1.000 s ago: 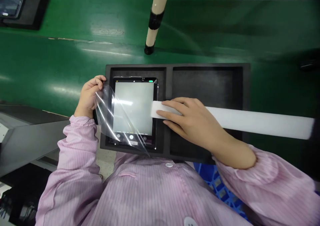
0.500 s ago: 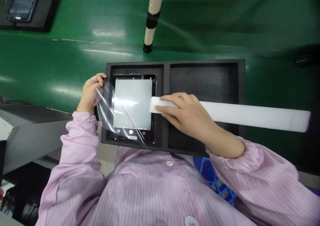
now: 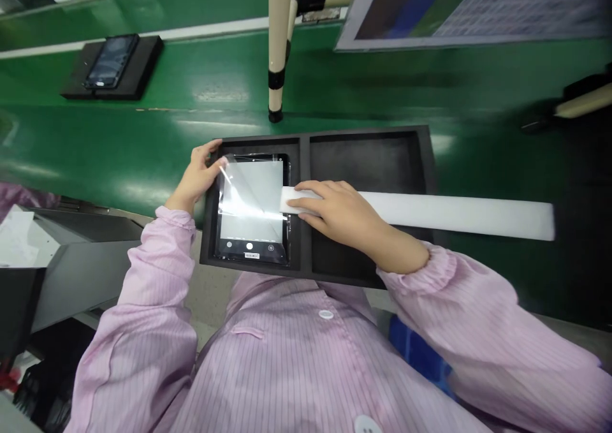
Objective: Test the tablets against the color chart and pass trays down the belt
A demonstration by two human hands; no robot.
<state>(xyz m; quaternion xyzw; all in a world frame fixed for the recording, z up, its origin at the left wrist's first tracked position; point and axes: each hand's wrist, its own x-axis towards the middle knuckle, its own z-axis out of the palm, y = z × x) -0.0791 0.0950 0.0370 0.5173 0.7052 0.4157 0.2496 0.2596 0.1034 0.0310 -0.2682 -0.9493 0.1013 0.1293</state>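
A black foam tray (image 3: pixel 305 203) with two compartments lies on the green belt in front of me. In its left compartment sits a tablet (image 3: pixel 252 208) with a lit pale screen. My left hand (image 3: pixel 199 175) pinches the upper left corner of a clear film (image 3: pixel 235 187), which lies low over the screen. My right hand (image 3: pixel 335 213) rests with closed fingers on the left end of a long white foam strip (image 3: pixel 459 216). That end presses on the tablet's right edge. The strip runs right across the empty compartment and past the tray.
A cream pole (image 3: pixel 277 44) stands on the belt behind the tray. Another black tray with a device (image 3: pixel 112 66) lies at the far left. A tilted board (image 3: pixel 468 9) is at the top right. A grey machine housing (image 3: pixel 71 261) sits at my left.
The clear film, lifted off the left of the tablet before, has been brought down nearly flat over the screen. My left hand moved up to the tray's corner. My head has tipped up.
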